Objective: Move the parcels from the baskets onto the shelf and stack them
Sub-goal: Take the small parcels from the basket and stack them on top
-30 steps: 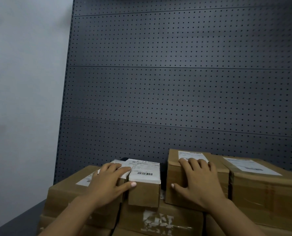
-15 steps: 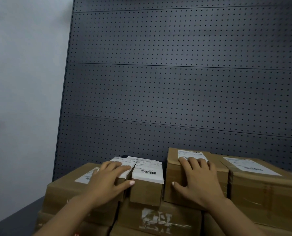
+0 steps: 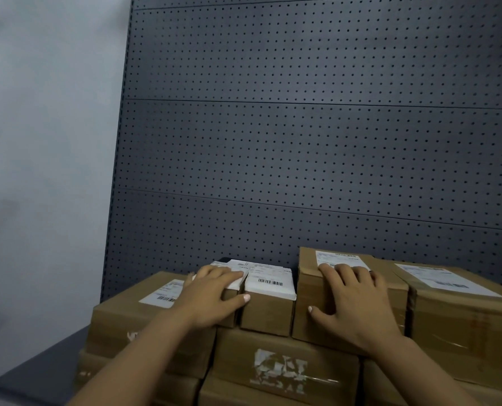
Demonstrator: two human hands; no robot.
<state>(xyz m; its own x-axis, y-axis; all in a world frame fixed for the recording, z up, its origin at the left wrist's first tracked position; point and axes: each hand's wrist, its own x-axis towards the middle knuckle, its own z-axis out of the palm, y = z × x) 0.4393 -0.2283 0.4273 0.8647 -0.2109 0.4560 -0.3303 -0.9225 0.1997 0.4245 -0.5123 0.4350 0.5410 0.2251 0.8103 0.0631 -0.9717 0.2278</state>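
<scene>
Brown cardboard parcels with white labels are stacked on the dark shelf. My left hand lies over a narrow small parcel, fingers on its label, thumb touching the front of the neighbouring small parcel. A taller parcel to the right has my right hand pressed on it, fingers over the top edge and thumb on the front face. The two small parcels sit close against the taller one. No baskets are in view.
A wide parcel stands at the left end of the row and a large taped one at the right. Below lies a parcel with torn tape. A dark pegboard backs the shelf; a pale wall is on the left.
My left hand and the small parcels have slid to the right, narrowing the gap to the taller parcel. The right hand has stayed on its parcel.
</scene>
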